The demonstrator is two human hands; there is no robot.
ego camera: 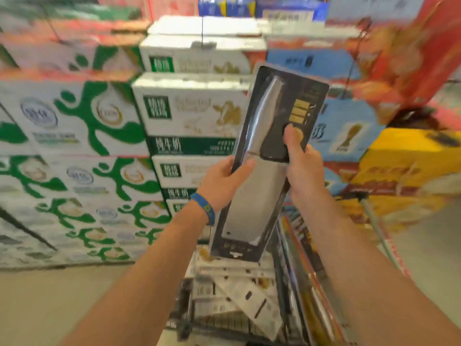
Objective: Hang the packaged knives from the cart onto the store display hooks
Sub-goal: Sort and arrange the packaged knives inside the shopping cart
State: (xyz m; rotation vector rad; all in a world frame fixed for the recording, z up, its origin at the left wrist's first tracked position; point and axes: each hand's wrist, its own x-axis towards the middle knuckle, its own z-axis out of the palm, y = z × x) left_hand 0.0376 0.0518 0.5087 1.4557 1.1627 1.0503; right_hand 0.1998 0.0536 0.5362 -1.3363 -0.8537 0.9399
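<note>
A packaged knife (264, 186), a steel cleaver on a black card, is held up in front of me above the cart, handle end up and hang-hole end down. My left hand (224, 181) grips its left edge, thumb across the blade. My right hand (303, 168) grips the right edge, thumb pressed on the card by the gold labels. Below, the wire cart (224, 323) holds more packaged knives (239, 288) in white and dark cards. No display hooks are visible.
Stacked milk cartons (189, 116) with green print fill the left and centre. Blue, red and yellow boxes (409, 156) are piled at the right. Bare floor (50, 303) lies at the lower left. The picture is motion-blurred.
</note>
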